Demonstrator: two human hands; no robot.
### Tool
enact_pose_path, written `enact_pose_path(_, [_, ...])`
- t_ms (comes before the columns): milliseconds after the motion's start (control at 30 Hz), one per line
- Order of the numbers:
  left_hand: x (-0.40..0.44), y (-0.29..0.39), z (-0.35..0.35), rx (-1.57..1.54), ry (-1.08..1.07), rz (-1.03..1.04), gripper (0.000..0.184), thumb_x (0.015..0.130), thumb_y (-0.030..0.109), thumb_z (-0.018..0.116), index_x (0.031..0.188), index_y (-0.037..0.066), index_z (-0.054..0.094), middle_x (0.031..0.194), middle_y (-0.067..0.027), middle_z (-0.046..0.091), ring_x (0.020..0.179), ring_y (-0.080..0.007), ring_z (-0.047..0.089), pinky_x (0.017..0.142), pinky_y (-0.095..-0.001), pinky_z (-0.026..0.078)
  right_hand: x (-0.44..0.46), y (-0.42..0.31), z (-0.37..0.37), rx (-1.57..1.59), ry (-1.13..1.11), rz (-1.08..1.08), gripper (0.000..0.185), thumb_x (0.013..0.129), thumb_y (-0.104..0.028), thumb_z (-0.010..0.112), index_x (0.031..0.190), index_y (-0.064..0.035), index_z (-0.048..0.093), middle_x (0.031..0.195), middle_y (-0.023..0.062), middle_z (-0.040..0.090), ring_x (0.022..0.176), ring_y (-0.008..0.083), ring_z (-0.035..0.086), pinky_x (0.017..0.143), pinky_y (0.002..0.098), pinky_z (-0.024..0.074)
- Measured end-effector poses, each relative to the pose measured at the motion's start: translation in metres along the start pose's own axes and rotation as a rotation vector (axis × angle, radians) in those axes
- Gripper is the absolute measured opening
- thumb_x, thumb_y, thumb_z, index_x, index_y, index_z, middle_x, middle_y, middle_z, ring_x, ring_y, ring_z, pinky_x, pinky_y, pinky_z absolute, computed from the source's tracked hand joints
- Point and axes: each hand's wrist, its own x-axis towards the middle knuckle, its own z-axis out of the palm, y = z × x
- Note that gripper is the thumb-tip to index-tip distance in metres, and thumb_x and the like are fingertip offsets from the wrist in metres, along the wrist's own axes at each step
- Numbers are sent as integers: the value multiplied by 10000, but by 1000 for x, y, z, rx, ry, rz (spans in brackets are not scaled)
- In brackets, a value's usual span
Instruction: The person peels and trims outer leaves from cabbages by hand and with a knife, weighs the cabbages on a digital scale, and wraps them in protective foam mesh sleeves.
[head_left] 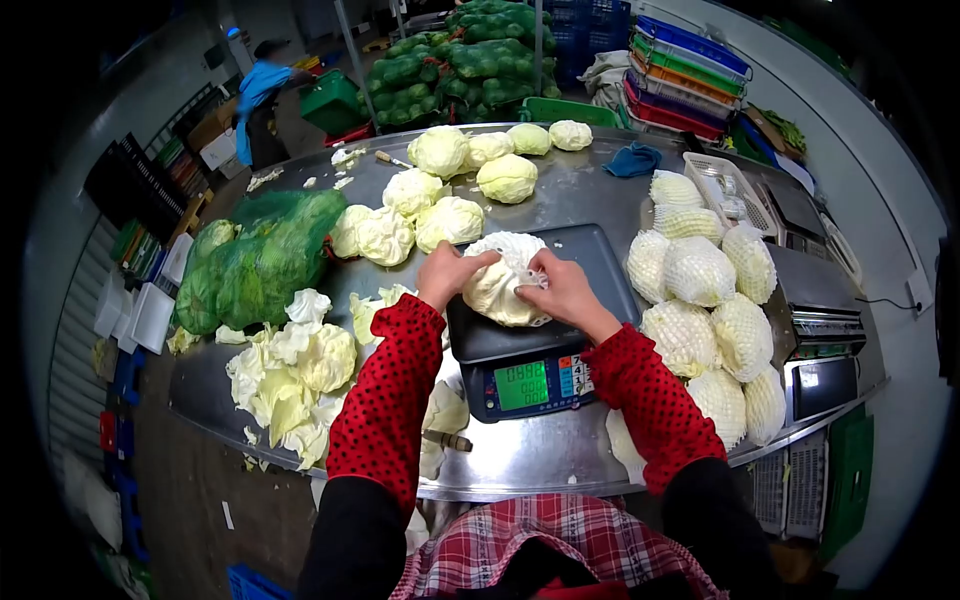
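Note:
A pale cabbage [492, 298] with white foam netting partly round it rests on the dark tray of a digital scale [600, 290]. The scale's green display is lit. My left hand [450, 275] grips the cabbage's left side, thumb and fingers at the netting's edge. At its right side my right hand [568, 292] pinches the netting between thumb and fingers. Several netted cabbages [698, 272] lie in a pile to the right. Bare cabbages [440, 150] sit beyond the scale, towards the back and left.
Left of the scale lie loose leaves [290, 385] and a green net sack [265, 260]. A knife handle [448, 440] shows near the front edge. A blue cloth [632, 160] and white basket [730, 190] are at the back right. A person in blue [262, 100] stands beyond the table.

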Motion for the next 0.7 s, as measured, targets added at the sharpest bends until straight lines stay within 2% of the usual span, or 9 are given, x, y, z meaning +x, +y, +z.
enact_pose_path(133, [3,10,22,269,196,427,749,641,691,701,954,17,612,934,-168,633,903,-327,632,792,-392,503,12,-8,-11,75,282,-1,188,768,-191,698,837,-25,644,711,167,627,644,307,632,576,372,480])
enact_pose_path(200, [14,7,31,358,228,557,582,684,567,716,935,53,611,907,-143,612,905,-324,621,779,-403,500,12,-14,-9,164,276,-37,159,788,-181,680,834,-29,662,712,147,628,641,306,628,578,366,482])
enact_pose_path(233, [23,3,35,334,270,589,369,703,346,715,934,80,604,901,-142,611,823,-345,616,721,-433,501,2,-18,-2,89,249,-212,156,796,-181,680,827,-28,666,716,134,628,625,289,618,573,349,478])
enact_pose_path(367, [12,-22,12,265,334,960,233,694,93,649,917,83,583,853,-119,584,693,-349,602,597,-440,485,-52,-28,4,270,-145,-190,257,764,-202,745,921,-10,676,838,142,651,642,249,628,597,339,498])
enact_pose_path(400, [5,-28,5,268,325,1050,231,691,31,645,912,67,590,836,-116,589,702,-336,606,596,-415,485,-58,-23,-3,208,7,56,398,732,-216,776,1027,9,631,919,150,651,697,236,639,634,331,509])
enact_pose_path(433, [2,-39,3,301,387,1048,250,693,33,650,934,67,595,827,-120,582,699,-340,603,597,-419,482,-66,-20,-5,149,162,307,550,701,-231,808,1132,29,587,999,159,652,752,224,651,672,323,519])
enact_pose_path(567, [-4,-62,14,41,277,684,149,780,65,602,920,15,611,767,-181,600,717,-381,600,624,-406,480,-75,28,48,506,15,370,997,666,-259,840,1400,55,243,1202,228,580,1084,283,597,907,337,480])
enact_pose_path(667, [-2,-57,37,36,425,607,147,821,107,588,915,0,625,786,-205,641,720,-348,636,643,-407,485,-54,26,68,293,230,280,828,789,-159,751,1420,31,249,1255,181,522,968,197,618,796,319,536])
enact_pose_path(700, [-6,-46,32,10,433,574,153,827,124,597,914,2,625,773,-201,641,721,-342,638,652,-409,486,-42,7,50,575,228,511,725,830,-147,698,1400,29,285,1229,177,538,898,190,629,717,313,543])
